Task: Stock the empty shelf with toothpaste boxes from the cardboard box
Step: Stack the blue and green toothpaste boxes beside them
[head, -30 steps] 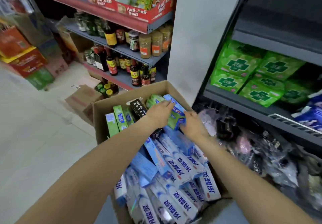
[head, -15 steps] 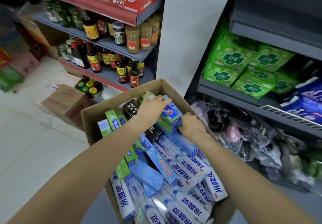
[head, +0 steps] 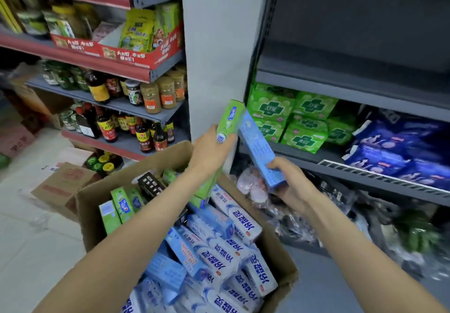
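An open cardboard box (head: 126,181) in front of me holds several blue-and-white and green toothpaste boxes (head: 226,251). My left hand (head: 210,149) grips a green toothpaste box (head: 230,120), lifted upright above the carton's far rim. My right hand (head: 289,181) holds a light blue toothpaste box (head: 259,149) by its lower end, tilted, right beside the green one. Up on the right is the empty dark grey shelf (head: 353,81).
Below the empty shelf lie green packs (head: 292,117) and blue packs (head: 394,152). Bagged goods (head: 304,212) are piled on the floor at its foot. A white pillar (head: 214,57) divides it from left shelves of bottles and jars (head: 126,108). A small carton (head: 63,186) sits on the floor.
Both hands have risen out of the carton, each lifting a toothpaste box up toward the right-hand shelves. My view has tilted upward.
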Action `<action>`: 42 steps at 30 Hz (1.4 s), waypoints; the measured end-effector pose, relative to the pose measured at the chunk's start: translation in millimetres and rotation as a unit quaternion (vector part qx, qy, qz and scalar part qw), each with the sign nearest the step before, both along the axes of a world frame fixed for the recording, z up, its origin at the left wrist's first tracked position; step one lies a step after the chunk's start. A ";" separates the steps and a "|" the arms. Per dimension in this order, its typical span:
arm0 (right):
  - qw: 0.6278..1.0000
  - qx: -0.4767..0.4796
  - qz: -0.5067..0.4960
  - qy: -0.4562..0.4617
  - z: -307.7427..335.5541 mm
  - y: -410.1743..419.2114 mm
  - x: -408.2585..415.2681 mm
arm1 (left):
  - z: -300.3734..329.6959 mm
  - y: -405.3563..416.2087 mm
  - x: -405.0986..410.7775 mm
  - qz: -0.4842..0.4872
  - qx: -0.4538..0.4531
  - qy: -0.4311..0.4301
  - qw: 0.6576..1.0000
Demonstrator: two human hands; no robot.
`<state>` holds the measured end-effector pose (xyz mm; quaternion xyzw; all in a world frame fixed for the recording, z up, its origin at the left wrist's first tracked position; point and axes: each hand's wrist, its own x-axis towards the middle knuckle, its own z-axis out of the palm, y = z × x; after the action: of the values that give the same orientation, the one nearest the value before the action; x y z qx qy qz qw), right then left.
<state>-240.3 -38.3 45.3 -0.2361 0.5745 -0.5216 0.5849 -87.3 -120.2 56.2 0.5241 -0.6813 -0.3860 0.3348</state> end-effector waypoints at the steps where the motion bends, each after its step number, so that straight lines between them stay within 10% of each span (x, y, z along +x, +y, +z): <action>1: 1.000 -0.013 -0.010 -0.019 9.4 8.8 -14.9 | 8.6 5.8 -17.8 0.000 0.018 0.024 1.000; 7: 0.998 -0.061 -0.027 0.003 46.6 67.3 -127.7 | 57.1 54.9 -146.0 -0.020 0.133 0.211 0.968; 13: 0.966 -0.101 -0.040 0.234 71.3 120.8 -251.2 | 88.1 108.4 -284.8 -0.067 0.183 0.277 0.941; 18: 0.819 -0.060 -0.080 0.566 80.2 145.9 -332.7 | 102.5 130.8 -377.8 -0.107 0.193 0.262 0.939; 23: 0.705 -0.033 -0.079 0.704 89.2 143.7 -401.2 | 102.2 119.4 -456.5 -0.079 0.196 0.263 0.941; 29: 0.746 -0.100 -0.057 0.656 96.9 106.0 -498.8 | 108.8 72.8 -545.9 -0.094 0.177 0.258 0.945; 34: 0.901 -0.173 -0.063 0.392 114.8 65.3 -570.2 | 119.1 24.5 -613.0 -0.116 0.159 0.261 0.945; 42: 0.966 -0.178 -0.059 0.179 122.5 22.8 -646.1 | 128.5 -13.0 -679.8 -0.149 0.164 0.186 0.957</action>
<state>-886.4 -15.5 167.8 -0.3912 0.5806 -0.5984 0.3897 -767.1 -133.1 184.7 0.3833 -0.6047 -0.6284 0.3041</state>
